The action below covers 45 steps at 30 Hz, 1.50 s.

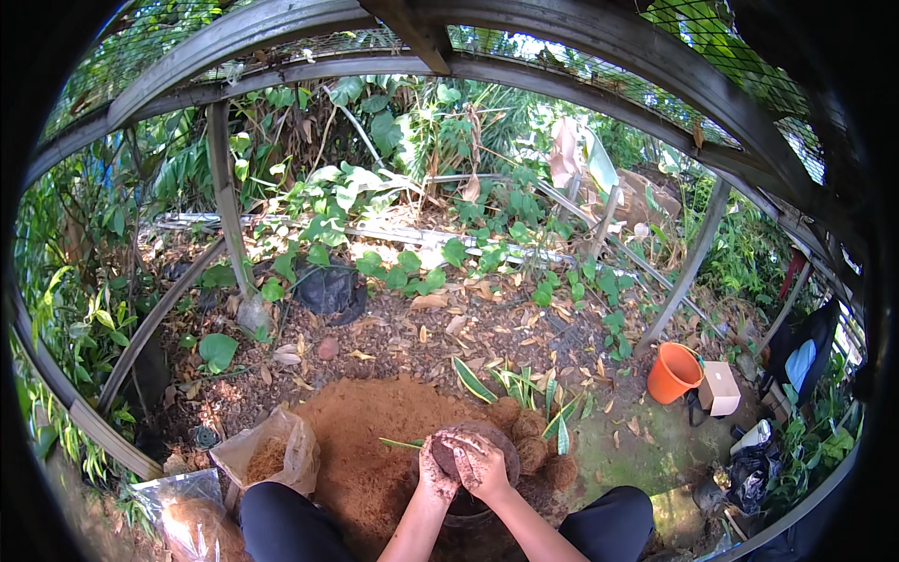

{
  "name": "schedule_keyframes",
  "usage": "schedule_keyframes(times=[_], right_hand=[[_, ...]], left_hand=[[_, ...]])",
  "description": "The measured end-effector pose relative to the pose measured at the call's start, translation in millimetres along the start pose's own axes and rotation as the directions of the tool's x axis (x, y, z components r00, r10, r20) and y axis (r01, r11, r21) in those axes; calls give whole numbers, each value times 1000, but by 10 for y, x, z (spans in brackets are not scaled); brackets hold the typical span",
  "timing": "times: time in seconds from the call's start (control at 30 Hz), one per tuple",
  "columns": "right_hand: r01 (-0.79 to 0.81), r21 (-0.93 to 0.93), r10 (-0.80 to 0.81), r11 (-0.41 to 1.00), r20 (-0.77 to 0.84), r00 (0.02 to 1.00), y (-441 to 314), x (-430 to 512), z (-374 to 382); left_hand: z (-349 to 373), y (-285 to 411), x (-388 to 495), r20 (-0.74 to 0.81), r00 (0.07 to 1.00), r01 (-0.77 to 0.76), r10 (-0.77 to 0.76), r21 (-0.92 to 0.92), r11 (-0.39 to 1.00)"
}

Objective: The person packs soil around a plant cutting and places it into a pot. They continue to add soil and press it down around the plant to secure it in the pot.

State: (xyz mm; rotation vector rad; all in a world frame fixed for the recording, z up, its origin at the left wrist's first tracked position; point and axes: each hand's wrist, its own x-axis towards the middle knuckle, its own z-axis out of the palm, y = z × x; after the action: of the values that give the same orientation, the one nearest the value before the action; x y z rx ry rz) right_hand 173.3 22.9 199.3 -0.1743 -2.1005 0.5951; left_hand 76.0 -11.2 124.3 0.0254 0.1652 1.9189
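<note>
Both of my hands are smeared with wet soil and pressed around a dark ball of soil (443, 456). My left hand (434, 479) cups it from the left, while my right hand (480, 464) curves over its right side. Beneath them is a round, dark basin (510, 456), its inside mostly hidden by my hands and forearms. A single variegated leaf (400, 443) sticks out to the left of my hands. Several brown fibre-wrapped balls (532, 455) lie against the basin's right side, with yellow-edged snake plant leaves (473, 380) just beyond them.
Reddish-brown loose soil or coir (351, 428) spreads left of the basin. An open plastic bag of brown fibre (303, 453) and another clear bag (193, 523) stand by my left knee. At right are an orange bucket (667, 383), cardboard box (718, 390) and black plastic bag (753, 474).
</note>
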Motion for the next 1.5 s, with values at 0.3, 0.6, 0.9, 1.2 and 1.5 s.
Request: schedule_keyframes(times=[0.3, 0.6, 0.9, 1.2, 1.5], right_hand=[[-12, 5, 12, 1000, -18, 1000, 39, -70, 63], [-52, 54, 54, 997, -30, 998, 55, -112, 98], [-43, 53, 45, 998, -38, 998, 130, -157, 127], [-447, 584, 655, 678, -203, 728, 545, -264, 283], [-403, 156, 430, 902, -229, 873, 119, -199, 343]], left_hand=[[32, -57, -90, -38, 998, -48, 50, 51, 998], [48, -59, -86, -51, 998, -21, 25, 68, 997], [-43, -89, -64, -8, 999, -44, 44, 46, 998], [180, -155, -17, -313, 949, 2, 35, 119, 993], [87, -66, 22, -267, 945, -196, 189, 1, 981]])
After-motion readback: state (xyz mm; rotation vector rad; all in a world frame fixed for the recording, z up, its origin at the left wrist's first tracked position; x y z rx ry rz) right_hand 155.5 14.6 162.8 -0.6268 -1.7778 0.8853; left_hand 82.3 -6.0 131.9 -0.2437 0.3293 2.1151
